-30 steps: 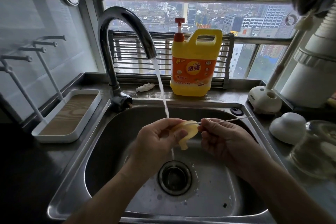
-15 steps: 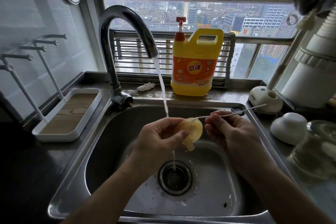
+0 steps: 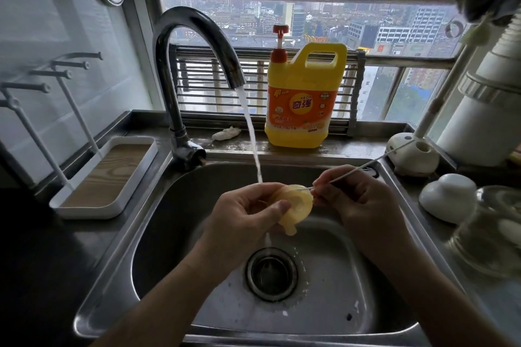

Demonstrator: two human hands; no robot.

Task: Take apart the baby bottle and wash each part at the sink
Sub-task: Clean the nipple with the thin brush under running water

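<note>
Gripping the yellowish bottle nipple (image 3: 296,207) in my left hand (image 3: 245,211) under the faucet (image 3: 194,65) stream over the sink (image 3: 174,234), right hand (image 3: 358,200) pinching a thin cleaning stick (image 3: 363,166) poked into it.

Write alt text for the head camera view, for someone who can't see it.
A left hand holds a yellowish bottle nipple under water running from the tap into a steel sink, while the right hand pinches a thin white stick whose tip touches the nipple. A yellow detergent jug stands on the ledge behind.
</note>
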